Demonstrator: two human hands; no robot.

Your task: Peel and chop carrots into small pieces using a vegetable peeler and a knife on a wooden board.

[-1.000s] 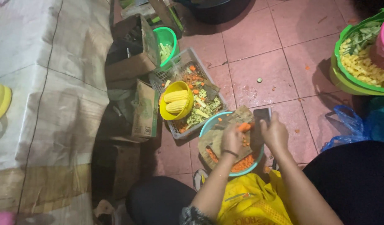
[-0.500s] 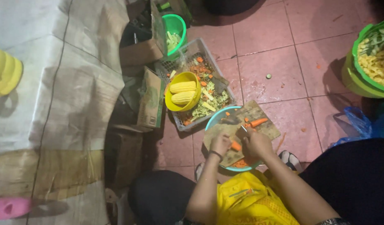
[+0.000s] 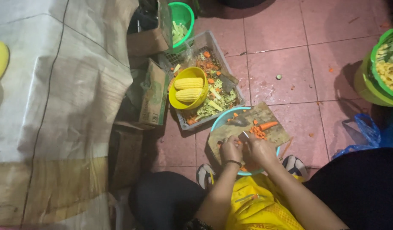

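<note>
Both hands met over the worn wooden cutting board (image 3: 264, 117): the left hand (image 3: 230, 149) curled on something too small to make out, the right hand (image 3: 259, 148) closed around a knife (image 3: 245, 136). An orange carrot piece (image 3: 268, 125) lay beyond the blade (chopped bits beside it). The board sat across a teal plastic basin (image 3: 220, 121). Further out, a yellow bowl of corn cobs (image 3: 188, 88) rested in a grey crate of vegetable scraps (image 3: 228, 91).

Pink tiled floor (image 3: 286, 64) carries a grey crate (image 3: 205, 81), teal basin (image 3: 224, 121), cardboard boxes (image 3: 153, 96), green bucket (image 3: 377, 81), scattered scraps.
</note>
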